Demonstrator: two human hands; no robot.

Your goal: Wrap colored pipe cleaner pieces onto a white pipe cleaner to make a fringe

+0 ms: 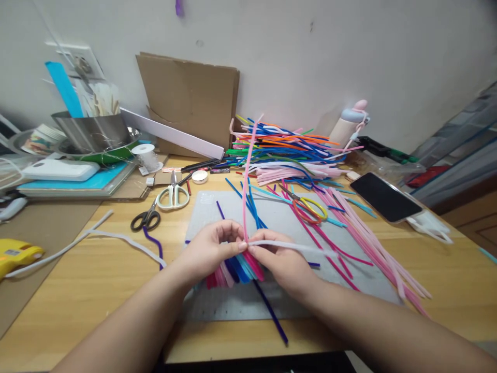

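My left hand [219, 246] is closed around a bundle of folded pipe cleaners [235, 270] in red, pink, purple, blue and magenta. Its thumb presses at the top of the bundle, where a long pink pipe cleaner [245, 197] stands upright. Close beside it, my right hand [281, 261] pinches a white pipe cleaner [295, 247] near the same spot; the strip's free end stretches out to the right. Both hands are just above the grey cutting mat [217, 308]. Part of the bundle is hidden behind the fingers.
Loose pink pipe cleaners [361, 238] lie right of the hands, with orange-and-yellow scissors [310, 208] among others. A multicoloured pile [287, 150] stands behind. Cream scissors [173, 197], black scissors [145, 220] and a yellow tool [19, 255] are at left; a phone [384, 197] is at right.
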